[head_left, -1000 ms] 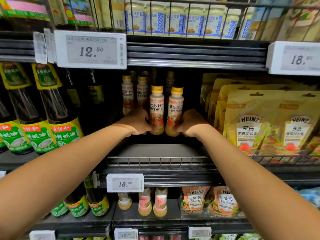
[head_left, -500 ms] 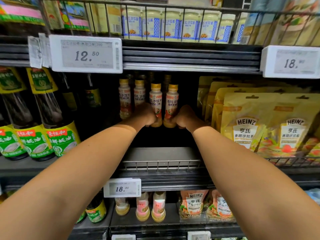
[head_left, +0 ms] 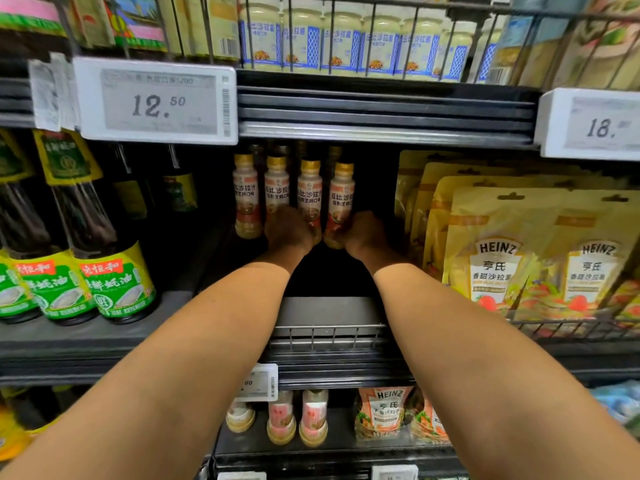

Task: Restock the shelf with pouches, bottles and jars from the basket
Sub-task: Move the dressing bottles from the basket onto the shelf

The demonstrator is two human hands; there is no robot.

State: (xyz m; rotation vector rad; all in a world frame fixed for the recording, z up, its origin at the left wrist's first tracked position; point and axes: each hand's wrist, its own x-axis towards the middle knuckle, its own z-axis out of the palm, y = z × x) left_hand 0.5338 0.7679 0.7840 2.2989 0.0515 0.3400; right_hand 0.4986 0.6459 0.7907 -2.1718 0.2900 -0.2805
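The likeliest mishap is a domino fall: the left-held dressing bottle (head_left: 309,197) and the right-held dressing bottle (head_left: 341,202) are tall, narrow and gripped low. A nudge while they go deep into the centre of the frame could tip them against the two shelved dressing bottles (head_left: 246,195) just to their left, or against the darker row behind. The two held bottles stand almost touching each other, so letting go unevenly could knock one into the other. Whether their bases rest on the shelf (head_left: 325,308) cannot be told, since the hands and shadow hide them; opening the fingers too soon would drop them. The right forearm runs close beside the Heinz pouches (head_left: 495,261) at centre right and could drag one forward when pulled back. Both arms reach straight in, nearly parallel, under the upper shelf edge with the 12.50 price tag (head_left: 156,102). The left hand (head_left: 289,233) shows its back, fingers curled round the lower body of its bottle; the right hand (head_left: 365,235) mirrors it, wrapped round the foot of its own bottle. The basket is out of view.
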